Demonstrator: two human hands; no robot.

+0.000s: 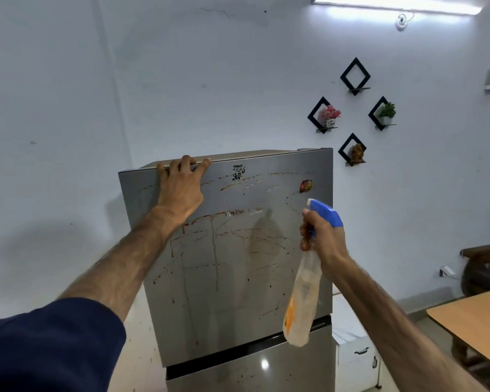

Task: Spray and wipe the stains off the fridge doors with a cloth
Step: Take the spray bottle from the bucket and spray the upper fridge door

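Observation:
A grey two-door fridge stands in front of me; its upper door (238, 306) carries brown streaks and drips (214, 250) across most of its face. The lower door (252, 372) shows below a dark gap. My left hand (181, 188) grips the top edge of the upper door near its left corner, fingers curled over the rim. My right hand (323, 239) holds a clear spray bottle (301, 301) with a blue trigger head (327, 213), nozzle pointed at the door's upper right part. A few wet droplets show near the door's top. No cloth is in view.
A wooden table (470, 323) stands at the right, with a dark wooden seat (484, 267) behind it. A white cabinet (357, 352) sits to the right of the fridge. Black diamond-shaped shelves (354, 76) with small ornaments hang on the wall above.

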